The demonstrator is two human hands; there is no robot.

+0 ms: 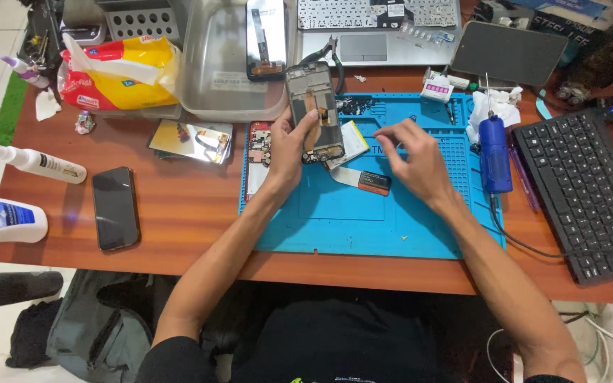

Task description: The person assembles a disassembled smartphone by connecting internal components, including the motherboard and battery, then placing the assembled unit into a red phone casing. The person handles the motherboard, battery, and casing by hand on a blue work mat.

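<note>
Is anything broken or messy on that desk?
Yes. The phone frame in the left hand is opened up, insides showing. Loose parts lie around it on the blue mat, and a crumpled tissue sits nearby.

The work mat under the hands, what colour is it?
The work mat is bright blue, seen clearly in the head view.

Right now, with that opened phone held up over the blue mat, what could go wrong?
1. The left hand props the opened phone frame on end; it could slip and fall onto the loose battery beside it.
2. The right hand picks at the repair mat, perhaps for tiny parts, which could easily roll away.
3. The blue electric screwdriver lies close to the right wrist; a nudge might send it rolling.
</note>
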